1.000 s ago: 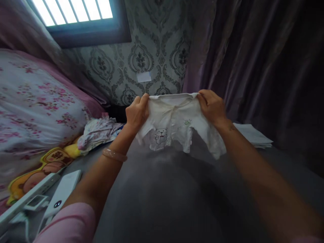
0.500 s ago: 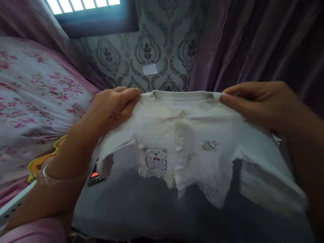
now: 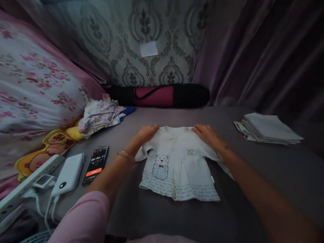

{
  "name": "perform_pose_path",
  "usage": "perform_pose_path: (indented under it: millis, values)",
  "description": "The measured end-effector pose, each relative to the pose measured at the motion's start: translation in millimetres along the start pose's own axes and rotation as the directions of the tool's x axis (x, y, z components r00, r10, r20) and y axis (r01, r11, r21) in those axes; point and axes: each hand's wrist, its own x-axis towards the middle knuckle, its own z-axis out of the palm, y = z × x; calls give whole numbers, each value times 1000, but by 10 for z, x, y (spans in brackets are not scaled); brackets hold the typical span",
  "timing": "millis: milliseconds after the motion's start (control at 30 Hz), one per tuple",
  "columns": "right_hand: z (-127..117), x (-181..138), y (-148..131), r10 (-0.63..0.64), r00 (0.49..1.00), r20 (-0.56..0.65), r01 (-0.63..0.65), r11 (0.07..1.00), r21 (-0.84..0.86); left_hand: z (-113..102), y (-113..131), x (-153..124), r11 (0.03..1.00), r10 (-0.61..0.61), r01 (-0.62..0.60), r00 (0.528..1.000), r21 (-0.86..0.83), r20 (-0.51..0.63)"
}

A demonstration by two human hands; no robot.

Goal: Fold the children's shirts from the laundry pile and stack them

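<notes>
A white baby shirt (image 3: 177,162) with a printed bear, a small bee and lettering along its hem lies spread on the grey bed surface, neckline away from me. My left hand (image 3: 147,133) is closed on its left shoulder, beside the collar. At the opposite shoulder, my right hand (image 3: 206,133) grips the fabric, fingertips near the collar. Both sleeves are partly covered by my arms.
To the left lie a phone (image 3: 96,165), a white power bank (image 3: 68,173), a power strip (image 3: 30,182) with cables, and a crumpled clothes pile (image 3: 102,114). A stack of folded cloths (image 3: 270,128) sits at right. A black and pink long bag (image 3: 159,96) rests against the wall.
Both hands have lowered the shirt from in front of me onto the bed surface, where it now lies flat. My view has tilted down, showing more of the bed.
</notes>
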Motion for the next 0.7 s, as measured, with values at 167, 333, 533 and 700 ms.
perform_pose_path:
  millis: [167, 333, 533, 700]
  values:
    - [244, 114, 86, -7, 999, 38, 11, 994, -106, 231, -19, 175, 998, -35, 35, 999, -43, 18]
    - [364, 252, 124, 35, 995, 98, -19, 988, -151, 296, -39, 333, 995, -70, 74, 996, -72, 47]
    - [429, 414, 178, 83, 989, 122, -65, 988, -142, 270, -77, 567, 991, -114, 118, 992, -61, 56]
    - [437, 566, 235, 121, 986, 119, -105, 986, -131, 221, -125, 740, 992, -108, 111, 993, -55, 52]
